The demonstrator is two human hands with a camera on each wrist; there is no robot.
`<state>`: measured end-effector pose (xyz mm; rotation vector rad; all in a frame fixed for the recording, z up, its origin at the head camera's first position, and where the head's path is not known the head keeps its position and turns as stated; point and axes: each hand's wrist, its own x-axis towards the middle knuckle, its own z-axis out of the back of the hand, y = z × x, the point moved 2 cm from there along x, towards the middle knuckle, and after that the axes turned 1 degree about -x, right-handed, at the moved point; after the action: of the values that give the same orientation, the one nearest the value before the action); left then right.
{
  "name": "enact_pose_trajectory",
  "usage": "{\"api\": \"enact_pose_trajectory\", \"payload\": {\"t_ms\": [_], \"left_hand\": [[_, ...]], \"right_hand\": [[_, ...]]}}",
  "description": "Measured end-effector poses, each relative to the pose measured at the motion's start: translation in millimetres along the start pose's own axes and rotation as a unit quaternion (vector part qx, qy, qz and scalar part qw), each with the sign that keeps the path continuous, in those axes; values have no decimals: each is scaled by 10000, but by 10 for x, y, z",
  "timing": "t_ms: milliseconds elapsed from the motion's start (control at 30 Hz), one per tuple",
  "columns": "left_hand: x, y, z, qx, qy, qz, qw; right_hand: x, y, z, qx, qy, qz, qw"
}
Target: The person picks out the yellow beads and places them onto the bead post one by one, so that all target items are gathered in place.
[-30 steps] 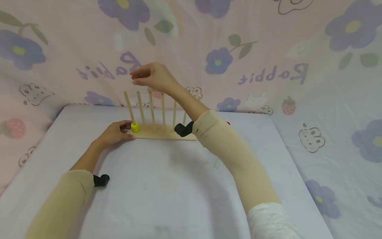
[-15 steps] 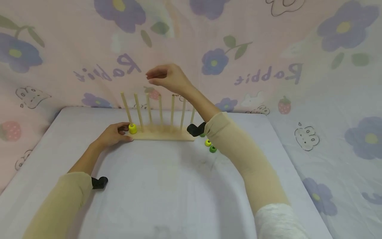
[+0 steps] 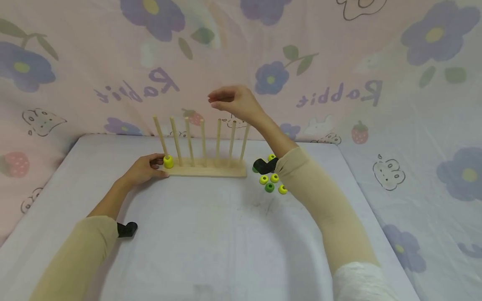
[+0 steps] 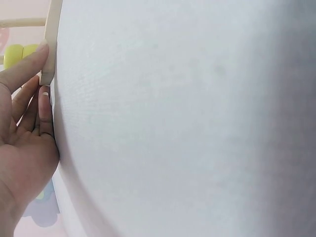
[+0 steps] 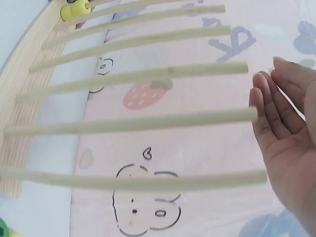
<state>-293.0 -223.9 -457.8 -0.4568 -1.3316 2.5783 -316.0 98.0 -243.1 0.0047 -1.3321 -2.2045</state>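
A wooden peg rack (image 3: 207,172) stands at the back of the table, with several upright pegs in a row. Yellow beads (image 3: 168,162) sit at the bottom of its leftmost peg; the left wrist view shows two yellow rounds (image 4: 15,55) there. My left hand (image 3: 144,170) grips the left end of the base, thumb in front and fingers around the end. Raised above the pegs on the right side is my right hand (image 3: 239,102), fingers loosely bent and nothing between them. In the right wrist view the fingers (image 5: 266,106) appear close beside the peg tops.
Right of the rack lie several loose beads, among them a yellow bead (image 3: 263,179) and a green bead (image 3: 269,187). My right sleeve (image 3: 316,205) covers part of that area. A patterned cloth (image 3: 331,50) hangs behind the white table (image 3: 211,242).
My right hand has moved right, from above the leftmost pegs toward the right end of the rack. More loose beads show beside the arm. The left hand keeps its hold on the base.
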Motion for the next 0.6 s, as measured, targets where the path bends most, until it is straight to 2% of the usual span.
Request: {"api": "enact_pose_trajectory", "payload": {"t_ms": [233,600], "left_hand": [[-14,18,15,77,-38,14,10000],[-5,7,2,13,-86,21,10000]], "right_hand": [[-51,-318,182,49,-124,-130,9998],[-250,-545,406,-243,-428,-340,9982]]}}
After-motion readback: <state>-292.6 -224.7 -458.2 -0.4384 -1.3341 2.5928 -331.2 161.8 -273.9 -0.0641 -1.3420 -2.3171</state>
